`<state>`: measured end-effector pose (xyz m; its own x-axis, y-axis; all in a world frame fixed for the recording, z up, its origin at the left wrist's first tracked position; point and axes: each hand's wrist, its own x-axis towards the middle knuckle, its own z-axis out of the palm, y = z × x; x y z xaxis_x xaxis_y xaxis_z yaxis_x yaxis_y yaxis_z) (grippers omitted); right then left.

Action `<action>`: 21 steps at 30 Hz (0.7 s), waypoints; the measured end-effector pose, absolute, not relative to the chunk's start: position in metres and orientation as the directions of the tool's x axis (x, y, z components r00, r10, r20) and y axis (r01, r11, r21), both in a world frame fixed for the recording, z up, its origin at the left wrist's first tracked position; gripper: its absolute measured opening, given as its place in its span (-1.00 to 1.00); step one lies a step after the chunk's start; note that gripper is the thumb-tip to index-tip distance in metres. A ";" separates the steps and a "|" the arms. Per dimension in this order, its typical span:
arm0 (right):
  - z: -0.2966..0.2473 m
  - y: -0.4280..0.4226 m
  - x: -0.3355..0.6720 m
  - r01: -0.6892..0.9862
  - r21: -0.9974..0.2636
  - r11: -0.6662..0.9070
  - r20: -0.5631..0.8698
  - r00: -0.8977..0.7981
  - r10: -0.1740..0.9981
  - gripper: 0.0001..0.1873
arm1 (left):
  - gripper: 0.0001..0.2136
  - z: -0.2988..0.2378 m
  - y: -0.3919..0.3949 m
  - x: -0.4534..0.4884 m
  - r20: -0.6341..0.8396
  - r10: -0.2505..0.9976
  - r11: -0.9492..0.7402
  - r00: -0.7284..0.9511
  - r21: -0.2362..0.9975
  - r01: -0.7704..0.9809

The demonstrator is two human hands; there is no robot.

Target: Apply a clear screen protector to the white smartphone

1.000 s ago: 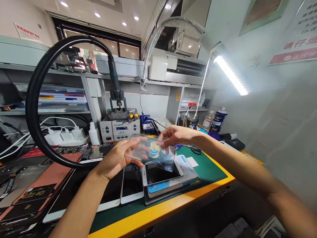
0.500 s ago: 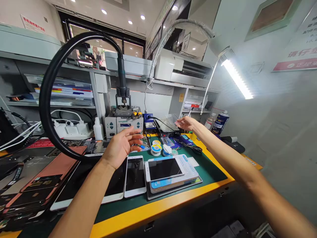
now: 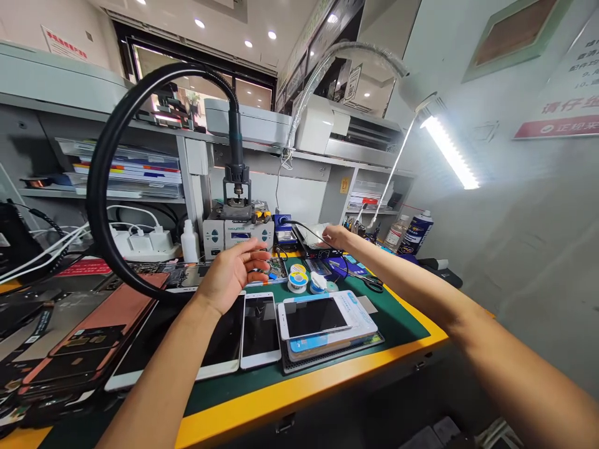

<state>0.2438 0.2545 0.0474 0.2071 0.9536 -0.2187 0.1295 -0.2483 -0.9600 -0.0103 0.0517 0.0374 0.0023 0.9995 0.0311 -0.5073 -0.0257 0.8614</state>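
My left hand (image 3: pixel 231 271) hangs open above the table, fingers spread, holding nothing. It is nearest to a green circuit board (image 3: pixel 276 270) and a white smartphone (image 3: pixel 259 330). At the back, my right hand (image 3: pixel 336 236) reaches with empty fingers to a clear glass sheet (image 3: pixel 312 232) lying on a flat black heating plate (image 3: pixel 318 249). Its fingertips are at the sheet's edge. Two solder wire spools (image 3: pixel 297 282) stand on the green mat (image 3: pixel 402 327), in front of the plate. A stack of phones (image 3: pixel 316 318) sits on a dark tray near the front.
A hot-air rework station (image 3: pixel 236 234) with a black gooseneck loop (image 3: pixel 100 187) stands at the back. Large dark phone panels (image 3: pixel 84 330) cover the left side. Scissors (image 3: pixel 372 284) lie on the mat, and a spray can (image 3: pixel 416 232) stands at the right. The table has a yellow front edge (image 3: pixel 299 399).
The glass sheet, held between both hands a second ago, now lies on the back plate. My right hand has moved back to it, and my left hand has let go.
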 end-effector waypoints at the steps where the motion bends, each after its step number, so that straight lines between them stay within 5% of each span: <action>1: 0.049 0.255 0.245 0.172 -0.948 -0.269 -0.229 0.219 0.948 -0.58 | -0.79 0.037 0.051 -0.010 0.032 0.999 -0.027 0.001 0.863 -0.505; 13: 0.073 0.265 0.242 0.584 -0.720 -0.375 -0.234 0.304 0.923 -0.57 | -0.78 0.034 0.051 -0.010 0.071 0.997 -0.069 -0.013 0.889 -0.453; 21: 0.071 0.268 0.219 0.658 -0.749 -0.086 -0.051 0.071 0.996 -0.59 | -0.77 0.031 0.054 -0.010 0.093 0.996 -0.087 -0.006 0.907 -0.411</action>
<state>0.2189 0.2682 0.0707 0.0715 0.9961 -0.0515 0.6575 -0.0859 -0.7485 -0.0104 0.0543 0.0312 -0.0056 0.9957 0.0929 -0.4112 -0.0870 0.9074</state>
